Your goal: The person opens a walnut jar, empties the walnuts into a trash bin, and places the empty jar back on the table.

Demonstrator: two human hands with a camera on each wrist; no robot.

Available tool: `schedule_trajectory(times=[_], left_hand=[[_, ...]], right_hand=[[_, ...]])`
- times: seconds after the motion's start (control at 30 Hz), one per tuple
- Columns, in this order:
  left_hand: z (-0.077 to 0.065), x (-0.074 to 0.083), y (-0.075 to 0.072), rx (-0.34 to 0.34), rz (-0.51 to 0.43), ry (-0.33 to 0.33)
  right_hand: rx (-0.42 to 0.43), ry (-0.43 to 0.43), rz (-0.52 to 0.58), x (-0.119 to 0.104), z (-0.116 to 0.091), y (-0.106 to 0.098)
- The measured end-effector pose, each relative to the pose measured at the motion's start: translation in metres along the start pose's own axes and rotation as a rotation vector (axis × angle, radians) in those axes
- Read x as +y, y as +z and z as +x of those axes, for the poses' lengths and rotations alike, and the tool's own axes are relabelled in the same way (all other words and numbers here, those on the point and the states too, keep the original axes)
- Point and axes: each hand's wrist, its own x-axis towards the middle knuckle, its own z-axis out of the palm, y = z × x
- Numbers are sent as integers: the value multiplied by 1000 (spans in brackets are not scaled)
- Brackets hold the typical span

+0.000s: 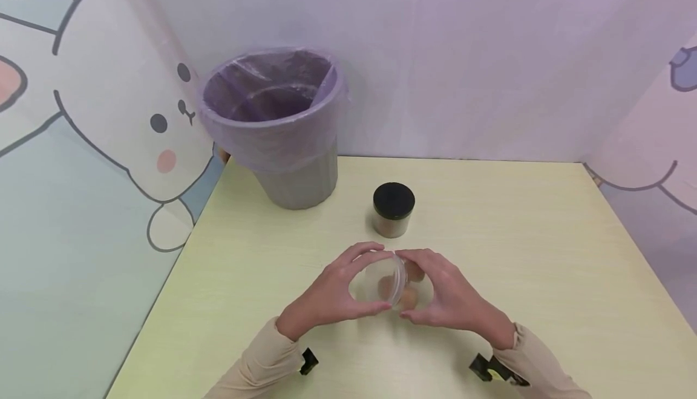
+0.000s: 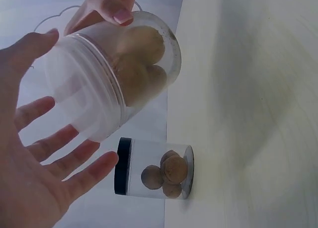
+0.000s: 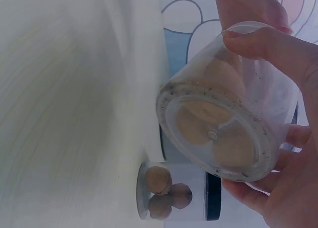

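Observation:
Both hands hold a clear jar (image 3: 218,138), tilted on its side above the table, with several brown, round, nut-like balls inside. My right hand (image 1: 454,296) grips the jar's body, thumb on one side and fingers on the other. A frosted, translucent lid (image 2: 82,89) covers the jar's mouth, facing my left hand (image 1: 332,293). That hand curves its thumb and spread fingers around the lid's rim. Just beyond the hands, a second clear jar (image 1: 392,223) stands upright with a black lid (image 1: 393,199). It holds several brown balls (image 2: 174,169) too.
A grey bin (image 1: 299,184) lined with a purple-tinted plastic bag (image 1: 272,141) stands at the back left of the pale yellow table (image 1: 517,235). Behind it hangs a plain pale wall covering (image 1: 463,66). Cartoon-printed panels (image 1: 109,145) flank the table.

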Motion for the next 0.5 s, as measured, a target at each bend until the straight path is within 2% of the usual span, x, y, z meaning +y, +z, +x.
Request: schedule_trajectory(times=[0.13,0.3,0.4,0.5], left_hand=[[0,1,-4,-68,-16,21],[2,0,-7,-168,-37,149],[4,0,-6,-188,-33,184],[4,0,-5,-187,-41,185]], right_hand=[[3,-10,3,1,0,1],[1,-18,14,0,-1,1],[0,-13,16,-2,0,-1],[-1,-11,14,-2,-1,-1]])
